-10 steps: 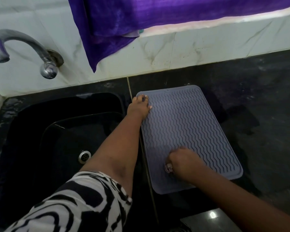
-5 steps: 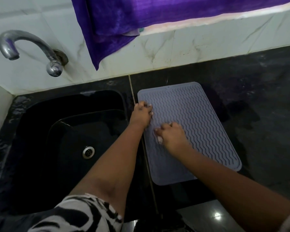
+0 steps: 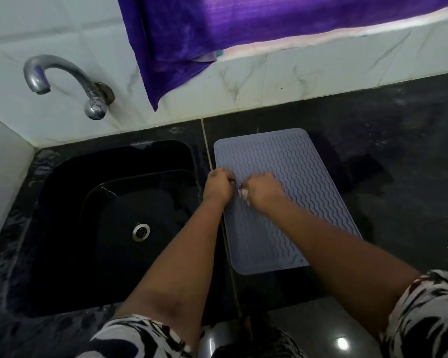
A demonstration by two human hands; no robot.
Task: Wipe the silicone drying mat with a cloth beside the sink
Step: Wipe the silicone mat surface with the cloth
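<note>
R hand [image 3: 263, 192] moved up mat [image 3: 295, 182] since 1s ago, now beside L hand [image 3: 217, 188]. Both grips clenched; cloth not visible. Wipe mid-way prob.

No readable text, label, brand, number or sign anywhere in view.
</note>
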